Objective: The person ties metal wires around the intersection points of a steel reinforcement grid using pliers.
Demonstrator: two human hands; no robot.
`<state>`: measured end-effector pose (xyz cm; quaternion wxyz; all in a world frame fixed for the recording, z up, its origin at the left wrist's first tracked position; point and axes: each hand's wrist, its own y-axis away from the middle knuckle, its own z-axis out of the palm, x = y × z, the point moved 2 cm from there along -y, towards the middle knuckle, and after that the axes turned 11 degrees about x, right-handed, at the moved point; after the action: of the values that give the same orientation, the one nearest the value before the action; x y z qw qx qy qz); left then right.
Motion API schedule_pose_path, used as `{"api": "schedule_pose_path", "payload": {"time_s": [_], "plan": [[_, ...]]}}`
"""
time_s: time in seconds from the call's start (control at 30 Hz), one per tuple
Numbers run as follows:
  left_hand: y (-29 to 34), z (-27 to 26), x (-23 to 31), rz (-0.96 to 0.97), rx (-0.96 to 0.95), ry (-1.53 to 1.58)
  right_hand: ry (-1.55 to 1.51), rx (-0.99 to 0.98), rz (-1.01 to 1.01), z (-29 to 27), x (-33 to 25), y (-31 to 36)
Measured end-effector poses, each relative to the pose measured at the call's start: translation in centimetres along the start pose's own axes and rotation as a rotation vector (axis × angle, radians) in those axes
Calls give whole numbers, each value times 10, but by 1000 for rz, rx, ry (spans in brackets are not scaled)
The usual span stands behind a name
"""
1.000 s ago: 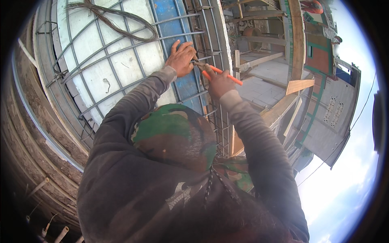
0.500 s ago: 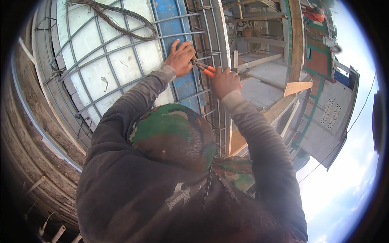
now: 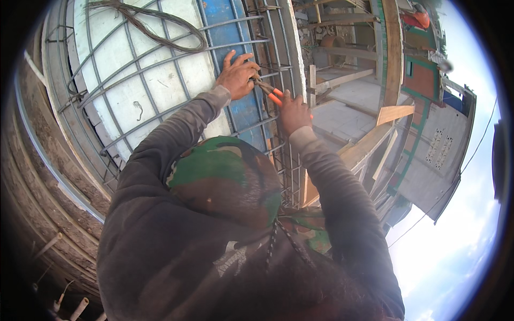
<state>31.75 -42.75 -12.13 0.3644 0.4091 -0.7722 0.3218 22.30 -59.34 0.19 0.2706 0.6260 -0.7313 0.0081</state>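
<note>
My right hand [image 3: 295, 113] is closed around the orange handles of a pair of pliers [image 3: 275, 97]. Their metal jaws point left and reach the fingertips of my left hand [image 3: 235, 78]. There the thumb and forefinger are pinched by a crossing of the steel bars, while the other fingers spread over blue boarding [image 3: 219, 33]. What sits in that pinch is too small or hidden to make out. Around both hands runs a grid of reinforcing bars [image 3: 140, 70], with a denser bar cage [image 3: 278, 67] along its right side.
A looped bundle of thin dark wire [image 3: 160, 33] lies on the grid at the far left, above pale panels [image 3: 190, 72]. To the right, timber beams [image 3: 393, 53] frame a lower level. Camouflage cloth [image 3: 214, 176] bulges between my forearms. Pipes [image 3: 69, 187] run along the left.
My right hand has shifted slightly left and turned on the plier handles. My left hand stays nearly in place at the bars.
</note>
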Motion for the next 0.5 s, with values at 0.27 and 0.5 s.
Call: {"api": "schedule_pose_path", "payload": {"time_s": [0.27, 0.5], "plan": [[-2, -1, 0, -16, -24, -3, 56, 88, -16, -13, 3, -2], [-2, -1, 1, 0, -14, -25, -213, -344, 67, -21, 11, -24]]}}
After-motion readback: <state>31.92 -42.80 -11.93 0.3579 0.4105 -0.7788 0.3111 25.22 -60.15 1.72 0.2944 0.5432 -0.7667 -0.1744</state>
